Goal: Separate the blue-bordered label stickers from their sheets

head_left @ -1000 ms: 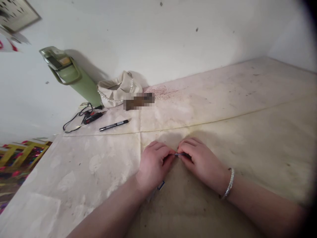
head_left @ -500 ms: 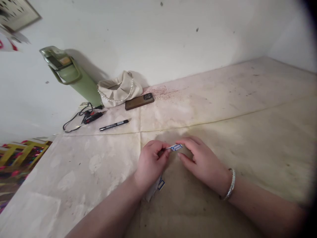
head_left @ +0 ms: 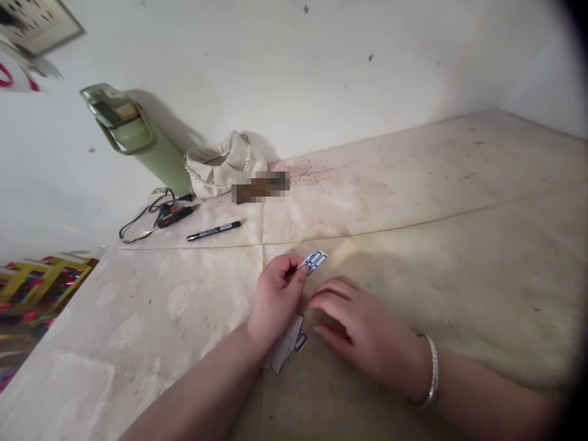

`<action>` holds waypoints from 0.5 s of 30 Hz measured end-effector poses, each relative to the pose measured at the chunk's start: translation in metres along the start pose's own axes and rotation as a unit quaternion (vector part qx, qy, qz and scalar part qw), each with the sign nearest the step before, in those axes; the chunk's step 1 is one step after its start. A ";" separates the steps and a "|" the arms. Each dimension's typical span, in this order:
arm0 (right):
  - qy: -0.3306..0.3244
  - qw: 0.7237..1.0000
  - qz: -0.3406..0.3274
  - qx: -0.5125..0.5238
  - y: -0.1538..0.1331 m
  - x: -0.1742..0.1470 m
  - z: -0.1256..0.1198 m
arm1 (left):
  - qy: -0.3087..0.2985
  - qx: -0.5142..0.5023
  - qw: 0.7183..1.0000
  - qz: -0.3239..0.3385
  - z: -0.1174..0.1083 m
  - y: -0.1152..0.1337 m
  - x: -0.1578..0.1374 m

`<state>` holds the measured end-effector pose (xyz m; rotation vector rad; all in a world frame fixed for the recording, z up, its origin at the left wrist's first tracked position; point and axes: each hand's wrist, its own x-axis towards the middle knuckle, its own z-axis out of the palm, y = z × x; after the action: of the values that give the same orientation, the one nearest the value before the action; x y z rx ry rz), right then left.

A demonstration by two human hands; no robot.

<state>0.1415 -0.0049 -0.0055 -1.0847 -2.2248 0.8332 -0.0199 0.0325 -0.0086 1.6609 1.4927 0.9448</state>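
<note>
My left hand pinches a small white sheet of blue-bordered labels between thumb and fingers, raised over the table. Just to its right, my right hand is held with thumb and fingers apart and nothing between them; a silver bangle circles that wrist. Under my left wrist, several pale paper pieces lie on the table, partly hidden by the forearm. One blue-framed label sticks out at their right side.
A black pen lies beyond my left hand. Farther back are a glue gun with its cord, a green bottle, a cream bag with a beaded strap, and a pixelated brown object. The creased cloth covers the table.
My right hand has come away from the label sheet and moved down, closer to the paper pieces. The sheet now tilts upward in my left hand, showing more of its blue frames.
</note>
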 end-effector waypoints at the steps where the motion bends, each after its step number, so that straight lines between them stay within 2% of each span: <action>1: -0.014 1.000 -0.011 0.000 -0.001 0.000 0.002 | 0.001 0.002 1.000 -0.003 0.000 0.000 0.000; 6: -0.036 0.998 -0.039 -0.035 -0.004 0.004 0.017 | 0.008 -0.008 1.000 -0.010 0.001 0.002 0.000; 11: -0.041 0.994 -0.029 -0.095 -0.006 0.006 0.024 | 0.015 -0.047 0.999 -0.020 0.001 0.003 0.000; 15: -0.032 0.995 -0.033 -0.089 -0.004 0.007 0.026 | 0.023 -0.081 0.996 -0.021 0.001 0.001 0.001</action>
<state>0.1184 -0.0091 -0.0189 -1.0713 -2.4125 0.6596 -0.0184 0.0329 -0.0077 1.4955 1.4366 1.0581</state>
